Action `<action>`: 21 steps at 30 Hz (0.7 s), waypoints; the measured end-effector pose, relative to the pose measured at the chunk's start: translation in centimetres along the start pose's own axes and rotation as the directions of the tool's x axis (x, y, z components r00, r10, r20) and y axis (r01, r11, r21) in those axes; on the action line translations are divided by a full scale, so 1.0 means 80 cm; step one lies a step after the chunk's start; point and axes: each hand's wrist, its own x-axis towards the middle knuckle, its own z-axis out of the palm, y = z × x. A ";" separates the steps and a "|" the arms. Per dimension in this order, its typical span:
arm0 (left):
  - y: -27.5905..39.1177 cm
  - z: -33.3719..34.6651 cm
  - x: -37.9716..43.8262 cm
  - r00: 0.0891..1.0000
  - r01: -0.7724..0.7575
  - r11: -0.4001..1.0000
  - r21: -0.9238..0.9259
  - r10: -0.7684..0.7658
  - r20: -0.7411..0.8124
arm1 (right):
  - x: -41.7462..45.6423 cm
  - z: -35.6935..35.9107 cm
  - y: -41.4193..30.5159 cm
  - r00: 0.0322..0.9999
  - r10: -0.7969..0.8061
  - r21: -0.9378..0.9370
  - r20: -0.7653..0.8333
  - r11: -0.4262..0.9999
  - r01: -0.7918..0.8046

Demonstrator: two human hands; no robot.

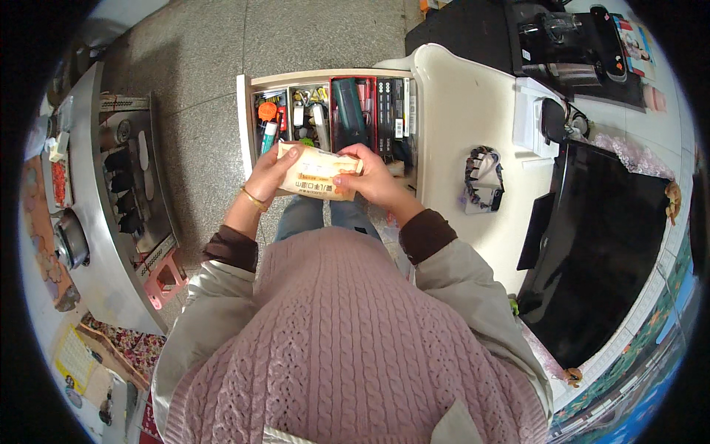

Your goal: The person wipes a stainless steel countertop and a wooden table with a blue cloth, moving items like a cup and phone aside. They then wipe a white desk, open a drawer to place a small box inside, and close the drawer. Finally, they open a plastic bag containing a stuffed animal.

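A cream packet of wet wipes [317, 173] with printed writing is held between both hands above the near edge of an open drawer [243, 111]. My left hand [273, 169] grips one end, thumb on top. My right hand [373, 175] holds the other end, its thumb on the packet's face. Beneath and beyond, the drawer's compartments hold an orange round item [267, 111], a white and teal tube [269, 136], a dark green case [350, 114] in a red box, and black boxes [391, 116] on the right. The packet and hands hide the drawer's near part.
A cream tabletop [449, 111] at the right bears a phone with a beaded strap [483, 186], a white box [535, 119] and a black television [604, 244]. To the left stand a metal-topped cabinet [105, 222] with a pot [72, 238] and a pink stool [166, 280].
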 end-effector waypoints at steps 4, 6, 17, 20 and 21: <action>-0.026 0.009 0.012 0.980 -0.148 0.954 0.262 0.177 -0.091 | -0.023 0.002 -0.003 0.976 0.204 0.196 0.082 0.957 -0.216; -0.038 0.007 0.011 0.987 -0.122 0.933 0.339 0.150 -0.057 | -0.028 -0.004 0.007 0.938 0.314 0.181 0.146 0.924 -0.337; -0.102 -0.016 0.016 0.965 -0.144 0.815 0.561 0.241 -0.102 | -0.041 -0.053 0.046 0.814 0.387 0.343 -0.434 0.906 -0.248; -0.115 -0.048 0.021 0.971 -0.102 0.727 0.679 0.220 -0.090 | -0.016 -0.074 0.038 0.834 0.266 0.376 -0.484 0.923 -0.077; -0.108 -0.047 0.021 0.974 -0.098 0.701 0.707 0.213 -0.075 | -0.005 -0.079 0.035 0.852 0.220 0.388 -0.475 0.921 -0.022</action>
